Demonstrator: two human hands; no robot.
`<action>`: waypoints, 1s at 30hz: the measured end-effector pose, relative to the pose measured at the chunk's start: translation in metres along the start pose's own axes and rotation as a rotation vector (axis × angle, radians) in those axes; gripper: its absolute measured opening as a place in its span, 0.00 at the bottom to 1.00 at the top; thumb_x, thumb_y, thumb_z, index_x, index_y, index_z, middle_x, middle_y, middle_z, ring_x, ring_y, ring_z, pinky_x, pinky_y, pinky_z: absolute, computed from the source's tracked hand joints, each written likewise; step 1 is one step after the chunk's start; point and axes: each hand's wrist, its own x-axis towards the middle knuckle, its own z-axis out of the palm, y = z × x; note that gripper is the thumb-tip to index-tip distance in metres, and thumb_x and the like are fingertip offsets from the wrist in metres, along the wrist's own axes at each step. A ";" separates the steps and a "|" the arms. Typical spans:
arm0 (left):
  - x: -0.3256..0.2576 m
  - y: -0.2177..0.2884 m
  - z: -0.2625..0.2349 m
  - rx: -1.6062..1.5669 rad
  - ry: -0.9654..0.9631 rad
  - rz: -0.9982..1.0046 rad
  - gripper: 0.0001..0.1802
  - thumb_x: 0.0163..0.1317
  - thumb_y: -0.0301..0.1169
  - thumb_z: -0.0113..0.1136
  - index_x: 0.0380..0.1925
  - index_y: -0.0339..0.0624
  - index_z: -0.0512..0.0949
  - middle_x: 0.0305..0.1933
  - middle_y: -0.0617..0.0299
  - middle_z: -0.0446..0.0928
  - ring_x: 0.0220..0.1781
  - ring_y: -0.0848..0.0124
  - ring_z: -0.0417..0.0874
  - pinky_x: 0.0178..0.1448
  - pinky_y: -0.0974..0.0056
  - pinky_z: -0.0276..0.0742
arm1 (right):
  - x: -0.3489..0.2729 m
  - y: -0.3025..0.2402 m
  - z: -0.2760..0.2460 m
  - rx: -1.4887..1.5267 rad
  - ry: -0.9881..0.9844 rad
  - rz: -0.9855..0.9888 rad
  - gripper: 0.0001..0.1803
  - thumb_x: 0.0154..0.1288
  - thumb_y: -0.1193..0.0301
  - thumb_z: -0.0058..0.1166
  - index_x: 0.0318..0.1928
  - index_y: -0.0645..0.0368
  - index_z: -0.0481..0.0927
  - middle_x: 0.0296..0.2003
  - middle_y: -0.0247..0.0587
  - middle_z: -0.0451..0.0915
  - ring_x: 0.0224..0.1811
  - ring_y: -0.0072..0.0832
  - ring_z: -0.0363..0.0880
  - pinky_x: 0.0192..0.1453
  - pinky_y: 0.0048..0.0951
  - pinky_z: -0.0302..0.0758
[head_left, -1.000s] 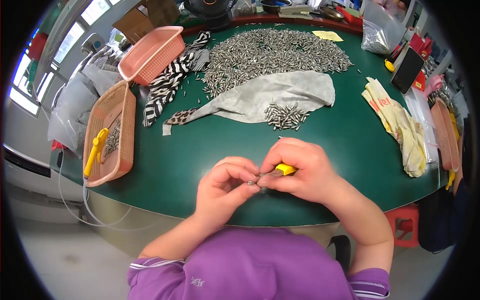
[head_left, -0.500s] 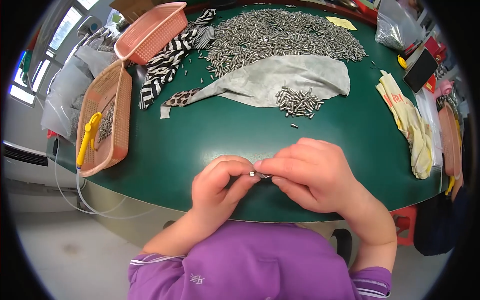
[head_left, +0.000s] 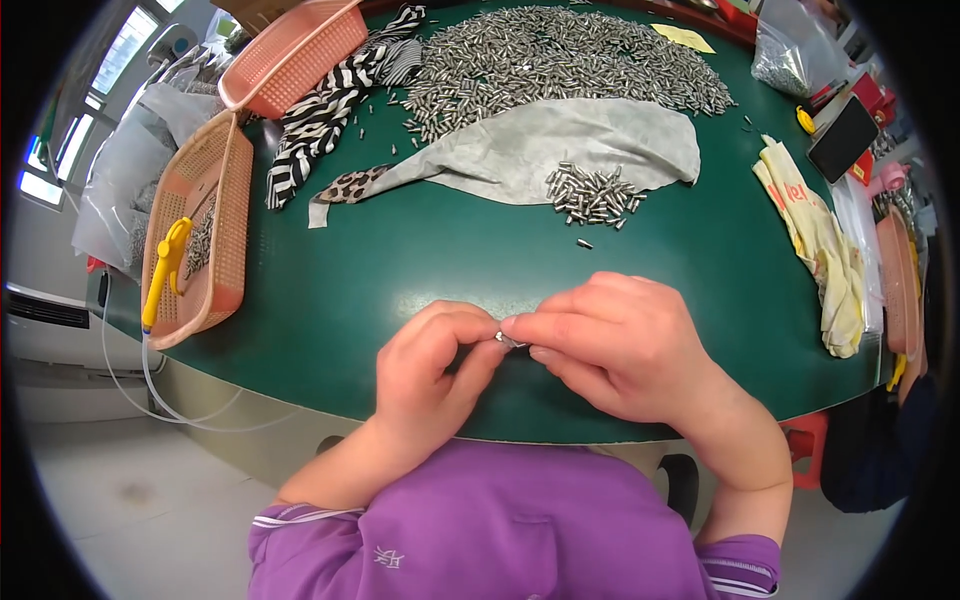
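Observation:
Over the near part of the green table, my left hand point(head_left: 432, 365) and my right hand point(head_left: 625, 345) meet at their fingertips. Between them is a small shiny metal part point(head_left: 508, 341), mostly covered by the fingers. The left thumb and index finger pinch one end; the right thumb and fingers close on the other side. Beyond the hands lies a small heap of short metal pins point(head_left: 590, 195) at the edge of a grey cloth point(head_left: 540, 150). One loose pin point(head_left: 584, 243) rests just in front of that heap.
Behind the cloth spreads a large pile of metal pins point(head_left: 560, 60). A pink basket point(head_left: 240, 210) holding a yellow air gun point(head_left: 167, 265) stands at left, another pink basket point(head_left: 290, 60) behind it. Striped cloth point(head_left: 325, 120) lies alongside. Pale gloves point(head_left: 825, 260) and a phone point(head_left: 843, 140) are at right.
Both hands stay together, the left shifted slightly left and up. The metal part has turned a little in the fingers. The whole view has shifted slightly.

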 end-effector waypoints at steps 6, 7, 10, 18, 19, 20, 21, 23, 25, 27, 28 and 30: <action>-0.001 -0.002 0.002 0.031 -0.015 -0.004 0.10 0.54 0.16 0.67 0.34 0.37 0.78 0.35 0.57 0.81 0.35 0.63 0.83 0.38 0.64 0.79 | -0.001 0.001 0.002 -0.093 0.006 -0.025 0.15 0.54 0.71 0.65 0.44 0.48 0.86 0.33 0.28 0.82 0.31 0.28 0.79 0.32 0.28 0.73; -0.001 -0.003 0.002 -0.011 -0.027 -0.072 0.09 0.55 0.16 0.67 0.34 0.37 0.78 0.34 0.57 0.81 0.35 0.63 0.83 0.37 0.64 0.79 | -0.002 0.000 0.002 -0.201 -0.019 -0.058 0.15 0.54 0.70 0.63 0.45 0.48 0.84 0.35 0.27 0.81 0.33 0.26 0.79 0.33 0.28 0.73; -0.003 -0.004 0.004 -0.097 -0.037 -0.193 0.08 0.56 0.17 0.66 0.34 0.38 0.78 0.34 0.57 0.81 0.34 0.64 0.82 0.37 0.65 0.78 | -0.004 -0.002 0.006 -0.354 0.021 -0.121 0.15 0.54 0.68 0.61 0.45 0.47 0.84 0.35 0.27 0.79 0.34 0.24 0.78 0.34 0.27 0.71; -0.005 -0.008 0.006 -0.151 -0.065 -0.229 0.08 0.57 0.19 0.67 0.34 0.39 0.78 0.35 0.58 0.81 0.35 0.65 0.82 0.37 0.65 0.78 | -0.001 0.001 0.004 -0.233 0.086 -0.046 0.14 0.53 0.71 0.64 0.43 0.48 0.86 0.34 0.29 0.80 0.31 0.27 0.78 0.31 0.29 0.72; -0.004 -0.007 0.006 -0.136 -0.067 -0.216 0.08 0.57 0.19 0.67 0.34 0.39 0.78 0.35 0.58 0.80 0.35 0.65 0.82 0.36 0.65 0.79 | -0.001 0.000 0.005 -0.113 0.084 0.008 0.15 0.51 0.73 0.66 0.43 0.49 0.87 0.33 0.29 0.81 0.29 0.29 0.77 0.31 0.30 0.72; -0.003 -0.006 0.005 -0.121 -0.068 -0.203 0.08 0.57 0.19 0.67 0.34 0.39 0.78 0.35 0.58 0.80 0.35 0.65 0.82 0.36 0.65 0.79 | -0.001 0.000 0.005 -0.114 0.083 0.009 0.15 0.51 0.73 0.66 0.43 0.49 0.87 0.33 0.29 0.81 0.29 0.29 0.77 0.31 0.30 0.72; -0.003 -0.005 0.006 -0.122 -0.067 -0.205 0.08 0.57 0.19 0.67 0.34 0.39 0.78 0.35 0.58 0.80 0.35 0.65 0.82 0.36 0.65 0.79 | -0.001 0.000 0.005 -0.077 0.065 0.014 0.15 0.51 0.74 0.67 0.42 0.49 0.87 0.32 0.31 0.82 0.29 0.30 0.78 0.31 0.30 0.73; -0.003 -0.002 0.006 -0.113 -0.054 -0.249 0.07 0.58 0.19 0.67 0.34 0.38 0.78 0.35 0.58 0.80 0.33 0.66 0.82 0.35 0.66 0.80 | -0.001 0.001 0.005 -0.039 0.045 0.019 0.14 0.52 0.74 0.67 0.42 0.50 0.87 0.31 0.32 0.82 0.29 0.31 0.79 0.31 0.31 0.74; -0.001 0.000 0.005 -0.100 -0.060 -0.249 0.07 0.58 0.19 0.67 0.34 0.38 0.78 0.35 0.58 0.80 0.33 0.67 0.82 0.35 0.66 0.80 | -0.001 0.001 0.005 -0.034 0.025 0.031 0.13 0.53 0.74 0.67 0.42 0.51 0.87 0.31 0.31 0.82 0.29 0.30 0.79 0.31 0.30 0.74; 0.000 0.000 0.005 -0.088 -0.069 -0.248 0.07 0.58 0.19 0.67 0.35 0.38 0.78 0.35 0.58 0.80 0.32 0.67 0.82 0.35 0.67 0.80 | -0.002 0.001 0.005 -0.039 0.017 0.039 0.13 0.52 0.74 0.67 0.42 0.50 0.87 0.31 0.31 0.82 0.29 0.30 0.79 0.31 0.31 0.74; 0.000 0.000 0.004 -0.062 -0.079 -0.233 0.07 0.58 0.19 0.66 0.35 0.38 0.78 0.35 0.58 0.80 0.32 0.67 0.82 0.35 0.67 0.80 | -0.002 0.001 0.005 -0.045 0.011 0.047 0.14 0.52 0.74 0.67 0.41 0.50 0.87 0.32 0.30 0.81 0.29 0.30 0.79 0.31 0.31 0.74; 0.001 0.000 0.004 -0.035 -0.089 -0.220 0.07 0.58 0.19 0.66 0.35 0.38 0.78 0.35 0.58 0.80 0.32 0.67 0.82 0.35 0.67 0.80 | -0.001 -0.002 0.002 -0.104 -0.012 0.046 0.14 0.52 0.74 0.67 0.42 0.50 0.87 0.32 0.30 0.81 0.30 0.30 0.79 0.31 0.31 0.74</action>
